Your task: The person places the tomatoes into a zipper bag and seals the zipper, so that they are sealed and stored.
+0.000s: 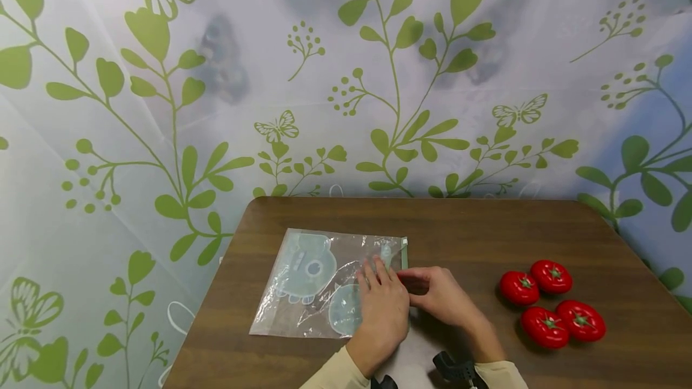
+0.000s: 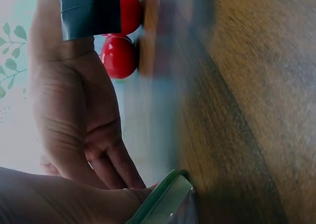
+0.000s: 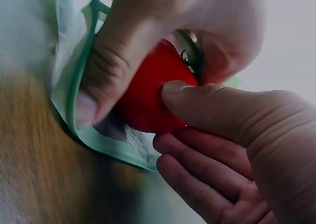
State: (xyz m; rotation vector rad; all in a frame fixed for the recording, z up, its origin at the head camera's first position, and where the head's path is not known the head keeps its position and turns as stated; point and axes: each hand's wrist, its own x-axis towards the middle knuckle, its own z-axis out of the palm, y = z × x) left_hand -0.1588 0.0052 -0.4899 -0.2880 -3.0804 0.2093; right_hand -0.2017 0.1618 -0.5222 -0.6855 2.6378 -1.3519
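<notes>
A clear zip bag [image 1: 348,251] with pale blue animal prints lies flat on the table, its green-edged mouth facing right. My left hand [image 1: 385,311] grips the bag at that mouth, fingers over the top. Its thumb [image 3: 103,81] is at the green rim [image 3: 74,100] in the right wrist view, where the mouth gapes. Between thumb and fingers, my right hand [image 1: 446,299] holds a shiny red tomato [image 3: 148,98] with a green stem at the bag's mouth. In the head view the hands hide this tomato.
Several more red tomatoes [image 1: 554,275] sit in a cluster on the right of the brown wooden table [image 1: 459,227]. Behind the table hangs a white cloth [image 1: 319,131] with green leaf and butterfly prints.
</notes>
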